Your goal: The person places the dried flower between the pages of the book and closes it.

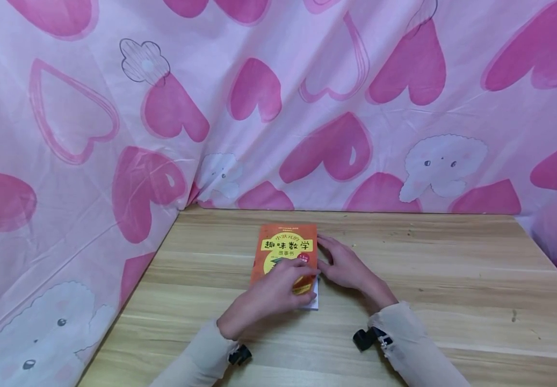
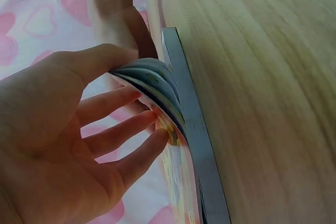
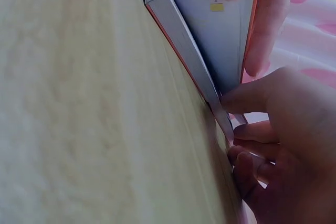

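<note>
A paperback book (image 1: 278,231) with an orange cover and a yellow title panel lies on the wooden table. My left hand (image 1: 273,287) reaches over its lower right corner and pinches the cover with some pages. In the left wrist view those lifted pages (image 2: 152,80) bow up from the grey-looking page block (image 2: 184,87), between thumb and fingers. My right hand (image 1: 346,263) is at the book's right edge. Seen from the right wrist, its thumb and fingers pinch the edge of the lower page block (image 3: 184,30), below the raised part. A printed inner page (image 3: 197,3) shows in the gap.
Bare wooden tabletop (image 1: 452,279) extends around the book, widest to the right. A pink curtain (image 1: 259,156) with hearts and white animal faces hangs along the back and left side. Black wrist straps (image 1: 365,339) sit over both light sleeves.
</note>
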A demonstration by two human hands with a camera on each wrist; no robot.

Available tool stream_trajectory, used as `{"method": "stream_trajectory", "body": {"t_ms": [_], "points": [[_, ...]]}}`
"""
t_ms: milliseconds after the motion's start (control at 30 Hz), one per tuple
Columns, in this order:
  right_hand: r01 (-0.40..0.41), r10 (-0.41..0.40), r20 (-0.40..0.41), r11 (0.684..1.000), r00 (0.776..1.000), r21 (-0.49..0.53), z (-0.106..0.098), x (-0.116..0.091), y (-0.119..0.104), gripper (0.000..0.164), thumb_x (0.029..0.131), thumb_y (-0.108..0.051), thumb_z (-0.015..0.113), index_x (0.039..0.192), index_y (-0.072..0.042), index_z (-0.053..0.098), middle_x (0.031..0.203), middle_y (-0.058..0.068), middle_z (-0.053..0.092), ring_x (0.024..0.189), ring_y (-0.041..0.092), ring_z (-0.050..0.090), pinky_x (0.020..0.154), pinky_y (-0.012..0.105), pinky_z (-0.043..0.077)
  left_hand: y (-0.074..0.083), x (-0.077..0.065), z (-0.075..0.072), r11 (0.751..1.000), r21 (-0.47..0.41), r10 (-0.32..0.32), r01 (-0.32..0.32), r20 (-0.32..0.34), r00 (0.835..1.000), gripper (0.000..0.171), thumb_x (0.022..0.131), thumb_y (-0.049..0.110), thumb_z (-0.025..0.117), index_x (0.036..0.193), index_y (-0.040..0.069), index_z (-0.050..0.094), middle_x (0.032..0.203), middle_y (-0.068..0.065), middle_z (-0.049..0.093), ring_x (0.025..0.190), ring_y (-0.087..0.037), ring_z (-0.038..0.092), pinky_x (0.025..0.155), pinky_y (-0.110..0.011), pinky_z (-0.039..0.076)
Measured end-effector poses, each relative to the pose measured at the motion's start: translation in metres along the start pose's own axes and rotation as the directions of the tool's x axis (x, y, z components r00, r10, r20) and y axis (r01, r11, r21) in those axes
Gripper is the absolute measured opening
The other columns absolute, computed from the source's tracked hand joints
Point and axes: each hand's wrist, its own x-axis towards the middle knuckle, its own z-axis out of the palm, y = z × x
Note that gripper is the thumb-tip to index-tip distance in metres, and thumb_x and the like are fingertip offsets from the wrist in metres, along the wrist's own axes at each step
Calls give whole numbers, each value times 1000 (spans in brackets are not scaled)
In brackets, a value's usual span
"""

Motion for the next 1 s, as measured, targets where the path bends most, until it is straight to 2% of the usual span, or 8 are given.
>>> {"method": "stream_trajectory", "body": {"t_ms": [100,167,233,533,667,767,867,1000], "points": [[-4,4,-15,1000,1000,6,-2,-1,0,65,103,-18,70,163,-6,46,144,16,62,121,32,65,101,51,57,1,-2,1,999,32,-22,21,30,999,55,96,45,82,146,25,69,154,3,63,143,-21,53,121,-43,48],[-12,12,-20,1000,1000,14,-3,-1,0,64,102,-15,70,161,-4,47,122,14,64,97,24,62,82,40,55,0,-3,1,998,52,-25,23,46,999,57,95,48,82,147,26,68,156,3,61,147,-22,51,122,-43,47],[-22,23,-15,999,1000,28,-3,-1,1,63,102,-14,70,160,-3,47,108,11,59,85,19,55,71,34,48,0,-4,2,998,57,-28,24,61,998,60,94,50,83,147,27,68,157,3,60,147,-22,49,120,-42,49],[-21,21,7,998,1000,59,-6,0,4,61,104,-17,69,160,-3,47,115,10,61,90,19,56,73,31,49,0,-6,2,998,64,-26,19,99,995,65,91,45,88,149,27,67,155,5,57,139,-18,47,114,-39,53],[-16,20,-33,994,999,104,-10,1,6,50,105,-15,66,154,-8,58,131,10,67,98,20,60,82,33,53,-2,-7,-1,999,38,-19,15,112,994,61,97,50,80,151,27,65,159,5,55,144,-19,46,118,-42,51],[-2,13,-86,992,996,128,-15,1,8,38,106,-12,63,143,-12,68,133,8,73,99,20,65,84,34,56,-5,-5,-5,1000,10,-6,5,116,993,56,103,51,72,152,26,63,161,3,53,148,-19,46,121,-44,48],[2,13,-125,993,992,121,-23,-1,9,30,107,-13,61,134,-12,74,123,7,78,94,21,67,80,33,57,-11,-1,-10,1000,-9,7,-6,92,996,54,106,47,69,154,23,62,162,1,53,151,-20,46,124,-44,46],[-47,59,-151,996,987,80,-38,-6,16,27,110,-19,59,131,-12,74,111,5,75,92,21,64,78,34,57,-22,5,-21,1000,-24,0,0,4,1000,55,105,42,71,155,20,59,163,-5,53,152,-25,48,121,-48,49]]}}
